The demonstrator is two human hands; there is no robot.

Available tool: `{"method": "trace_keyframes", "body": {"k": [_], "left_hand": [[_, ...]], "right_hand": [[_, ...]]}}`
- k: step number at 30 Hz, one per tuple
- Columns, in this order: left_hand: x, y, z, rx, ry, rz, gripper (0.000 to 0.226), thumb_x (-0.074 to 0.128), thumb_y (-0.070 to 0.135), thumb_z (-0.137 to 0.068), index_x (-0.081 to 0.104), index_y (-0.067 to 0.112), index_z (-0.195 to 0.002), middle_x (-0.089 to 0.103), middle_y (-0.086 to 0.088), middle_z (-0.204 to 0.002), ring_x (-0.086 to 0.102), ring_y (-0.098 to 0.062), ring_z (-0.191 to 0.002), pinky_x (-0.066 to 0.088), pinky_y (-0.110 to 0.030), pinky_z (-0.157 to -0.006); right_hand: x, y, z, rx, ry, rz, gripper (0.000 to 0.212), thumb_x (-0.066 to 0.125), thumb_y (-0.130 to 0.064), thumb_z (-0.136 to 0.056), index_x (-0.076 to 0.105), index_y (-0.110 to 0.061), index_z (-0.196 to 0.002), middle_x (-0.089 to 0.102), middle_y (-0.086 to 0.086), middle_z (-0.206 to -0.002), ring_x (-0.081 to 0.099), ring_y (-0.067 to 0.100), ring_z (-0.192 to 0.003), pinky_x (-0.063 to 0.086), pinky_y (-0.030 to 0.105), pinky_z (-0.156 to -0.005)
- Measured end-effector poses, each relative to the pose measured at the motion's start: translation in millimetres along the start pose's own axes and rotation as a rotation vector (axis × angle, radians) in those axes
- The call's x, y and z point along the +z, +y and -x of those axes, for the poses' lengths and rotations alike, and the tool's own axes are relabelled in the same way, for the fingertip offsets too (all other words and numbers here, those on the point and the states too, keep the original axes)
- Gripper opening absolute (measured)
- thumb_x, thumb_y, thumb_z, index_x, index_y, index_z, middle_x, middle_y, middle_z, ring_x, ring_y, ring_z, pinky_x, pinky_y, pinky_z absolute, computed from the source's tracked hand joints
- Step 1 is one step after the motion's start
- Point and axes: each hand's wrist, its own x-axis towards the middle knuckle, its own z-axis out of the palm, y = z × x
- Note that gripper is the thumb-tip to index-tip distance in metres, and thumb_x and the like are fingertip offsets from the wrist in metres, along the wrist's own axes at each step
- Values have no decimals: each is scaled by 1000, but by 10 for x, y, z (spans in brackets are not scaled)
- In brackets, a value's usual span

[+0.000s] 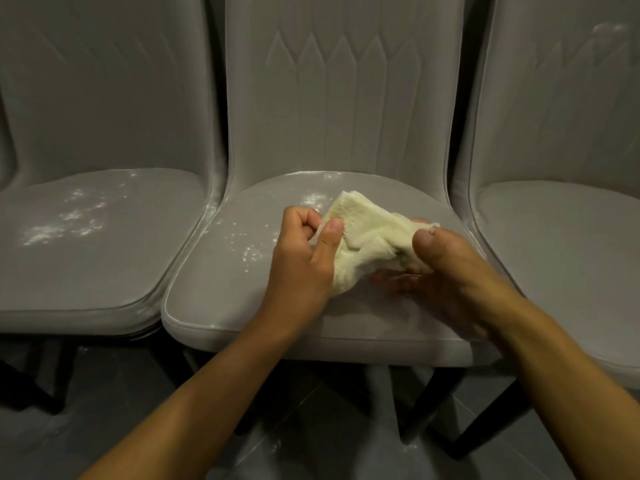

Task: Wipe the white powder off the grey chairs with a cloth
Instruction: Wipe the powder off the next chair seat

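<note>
1. At the centre of the frame: cloth (367, 237), pale yellow and bunched, held over the seat of the middle chair (221, 292). Whether it touches the seat cannot be told.
2. Left hand (304, 251): narrow grip, with the thumb and curled fingers pinching the cloth's left edge.
3. Right hand (446, 268): thumb on top of the cloth's right end, fingers underneath, grip closed on the cloth.
4. Step in hand, as judged: folding or turning the cloth to get a fresh face before wiping. It is done well by making a flat pad with the dusty side tucked in, then wiping in one direction so the powder gathers instead of spreading.
5. Powder, middle seat (249, 252): loose specks left of the hands, more along the back edge of the seat just above the cloth.
6. Left chair (86, 271), left of frame: grey, with the heaviest white patch (65, 223) across its seat. Not yet wiped, by the look of it.
7. Right chair (554, 254), right of frame: the seat looks nearly clean, with a faint white smear (609, 29) high on the backrest, upper right.
8. Floor (311, 427), lower frame: dark tiles with a few pale specks between dark chair legs.
9. In the way: the three chairs stand tight together, leaving narrow gaps between the seats. Piped seat edges and stitched backrest grooves are likely to hold powder and need a folded corner.
</note>
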Motion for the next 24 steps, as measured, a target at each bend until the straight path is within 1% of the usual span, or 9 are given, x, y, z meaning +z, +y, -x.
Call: {"method": "trace_keyframes", "body": {"k": [2, 4, 9, 11, 13, 16, 19, 22, 24], "left_hand": [[18, 24, 9, 10, 40, 35, 17, 58, 26, -103, 51, 18, -117, 66, 5, -102, 68, -8, -89, 56, -25, -74], [15, 55, -2, 8, 33, 54, 23, 57, 25, -104, 55, 23, -126, 67, 8, -111, 68, -5, -97, 58, -26, -82], [-1, 155, 10, 15, -49, 84, 10, 63, 22, -100, 62, 21, -110, 72, 6, -101, 71, -9, -92, 60, -28, -75], [-26, 139, -13, -71, 34, 200, 11, 61, 26, -100, 61, 21, -110, 72, 2, -105, 72, -17, -98, 62, -45, -81], [-39, 124, -47, -246, 132, 446, 15, 58, 24, -102, 60, 16, -114, 71, -9, -113, 70, -30, -106, 58, -60, -87], [-23, 172, -54, -455, 164, 677, 24, 53, 14, -103, 56, 5, -124, 69, -15, -118, 70, -34, -110, 57, -58, -91], [-152, 161, -119, -536, -8, 739, 39, 56, 28, -90, 59, 3, -119, 65, -18, -114, 68, -36, -109, 53, -59, -96], [-358, 160, -183, -595, -361, 551, 69, 59, 56, -85, 60, 4, -131, 68, -16, -126, 66, -33, -118, 51, -56, -101], [-381, 188, -124, -548, -532, 392, 62, 64, 52, -89, 65, 5, -129, 70, -20, -123, 67, -28, -115, 52, -48, -101]], "right_hand": [[145, -7, -40, -42, 91, -62, 94, 81, -67, -62, 55, -12, -133, 69, 13, -123, 69, 34, -104, 57, 45, -88], [268, -38, -80, -80, 194, -138, 86, 81, -53, -71, 48, -13, -139, 71, 12, -121, 71, 31, -102, 59, 45, -86], [408, -36, -111, -108, 405, 52, 38, 71, -6, -88, 57, -13, -123, 77, 8, -101, 75, 26, -94, 60, 47, -84], [356, -21, -136, -113, 501, 36, 29, 63, 3, -90, 60, -10, -116, 77, 7, -95, 75, 26, -90, 62, 47, -79], [305, -7, -162, -104, 560, -131, 33, 57, 10, -90, 58, -4, -119, 76, 8, -98, 74, 29, -91, 63, 44, -72], [330, 28, -184, -91, 502, -302, 35, 48, 12, -89, 57, -1, -119, 73, 14, -106, 73, 30, -92, 61, 42, -71], [350, 12, -174, -102, 422, -222, 31, 41, 9, -88, 63, -10, -98, 69, 6, -86, 65, 19, -75, 55, 35, -61], [340, -91, -136, -152, 377, -56, 29, 45, 5, -85, 63, -18, -83, 60, 7, -83, 52, 22, -73, 43, 31, -57], [365, -154, -113, -180, 354, 74, 32, 47, 6, -87, 65, -20, -88, 64, 5, -83, 56, 21, -73, 45, 31, -57]]}}
